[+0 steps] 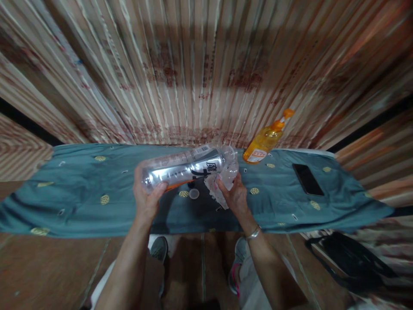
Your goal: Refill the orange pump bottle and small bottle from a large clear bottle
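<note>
A large clear plastic bottle (pixel 180 170) with a silver and black label lies sideways in the air above the cloth, its neck end to the right. My left hand (pixel 146 189) is wrapped round its base end, thumb on the near side. At the neck end my right hand (pixel 235 193) grips a crumpled whitish tissue (pixel 217 191) against the bottle's clear shoulder. The fingers behind the bottle are hidden. Below the bottle, a small round whitish cap (pixel 194 194) lies on the cloth, beside a dark little object partly covered by the bottle.
A teal patterned cloth (pixel 80 185) covers the narrow table. An orange pump bottle (pixel 263 142) stands at the back right, and a black phone (pixel 307 179) lies farther right. Striped printed sheeting (pixel 193 64) hangs behind. A black bag (pixel 351 258) is at the lower right.
</note>
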Motion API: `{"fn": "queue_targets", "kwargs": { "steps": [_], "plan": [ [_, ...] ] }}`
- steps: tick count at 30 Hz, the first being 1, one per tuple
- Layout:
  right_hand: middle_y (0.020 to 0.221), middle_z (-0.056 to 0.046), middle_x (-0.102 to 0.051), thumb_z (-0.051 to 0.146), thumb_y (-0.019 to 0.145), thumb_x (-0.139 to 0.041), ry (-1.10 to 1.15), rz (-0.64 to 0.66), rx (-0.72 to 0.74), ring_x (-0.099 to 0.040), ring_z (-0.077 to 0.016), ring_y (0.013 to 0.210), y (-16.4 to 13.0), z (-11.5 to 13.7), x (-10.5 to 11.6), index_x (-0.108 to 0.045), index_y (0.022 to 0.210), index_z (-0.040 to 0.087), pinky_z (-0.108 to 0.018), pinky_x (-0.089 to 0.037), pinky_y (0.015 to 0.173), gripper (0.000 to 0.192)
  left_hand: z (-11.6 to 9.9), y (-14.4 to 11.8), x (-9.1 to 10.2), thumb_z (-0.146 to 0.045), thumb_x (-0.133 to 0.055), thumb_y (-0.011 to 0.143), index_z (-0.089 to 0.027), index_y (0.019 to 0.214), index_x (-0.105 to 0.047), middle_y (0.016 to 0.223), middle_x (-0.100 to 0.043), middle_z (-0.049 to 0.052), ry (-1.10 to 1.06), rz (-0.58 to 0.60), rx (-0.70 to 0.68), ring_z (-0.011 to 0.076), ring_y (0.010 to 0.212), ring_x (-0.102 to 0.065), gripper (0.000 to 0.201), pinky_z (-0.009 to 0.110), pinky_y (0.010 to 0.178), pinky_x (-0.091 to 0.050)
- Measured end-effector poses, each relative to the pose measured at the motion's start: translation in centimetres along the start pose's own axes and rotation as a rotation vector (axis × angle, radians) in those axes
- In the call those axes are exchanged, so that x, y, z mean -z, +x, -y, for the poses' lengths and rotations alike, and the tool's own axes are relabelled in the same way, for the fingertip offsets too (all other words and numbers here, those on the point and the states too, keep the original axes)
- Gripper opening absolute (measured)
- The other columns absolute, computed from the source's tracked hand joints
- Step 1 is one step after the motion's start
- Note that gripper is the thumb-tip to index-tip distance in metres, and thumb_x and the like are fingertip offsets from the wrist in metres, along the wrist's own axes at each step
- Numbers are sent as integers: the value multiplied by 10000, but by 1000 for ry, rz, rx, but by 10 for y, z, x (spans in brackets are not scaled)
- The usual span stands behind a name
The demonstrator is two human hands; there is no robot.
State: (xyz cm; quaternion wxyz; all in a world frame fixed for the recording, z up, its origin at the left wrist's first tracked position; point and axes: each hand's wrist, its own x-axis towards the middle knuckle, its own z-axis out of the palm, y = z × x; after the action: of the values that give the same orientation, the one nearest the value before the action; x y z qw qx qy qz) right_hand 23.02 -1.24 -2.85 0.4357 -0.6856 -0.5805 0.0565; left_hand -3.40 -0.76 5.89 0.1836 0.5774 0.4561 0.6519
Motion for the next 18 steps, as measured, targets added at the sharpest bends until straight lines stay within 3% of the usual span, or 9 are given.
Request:
{"fn": "queue_targets", "kwargs": {
  "steps": [9,18],
  "plan": [
    [1051,-160,-773,555,869,-663,28,-4,-4,-755,-314,903,0,-1,-3,-520,1376,174,-473,-629,759,650,6,-4,4,-643,-714,718,-238,1193,-594,1092,-682,71,27,9,-8,277,981,-668,636,412,834,-567],
    [1120,-197,-756,523,873,-663,32,2,-14,-744,-338,929,1,3,-1,-479,1433,160,-515,-624,785,693,9,-7,6,-671,-743,699,-211,1184,-626,1103,-676,94,2,1,10,291,1012,-660,678,435,883,-551]
  ]
}}
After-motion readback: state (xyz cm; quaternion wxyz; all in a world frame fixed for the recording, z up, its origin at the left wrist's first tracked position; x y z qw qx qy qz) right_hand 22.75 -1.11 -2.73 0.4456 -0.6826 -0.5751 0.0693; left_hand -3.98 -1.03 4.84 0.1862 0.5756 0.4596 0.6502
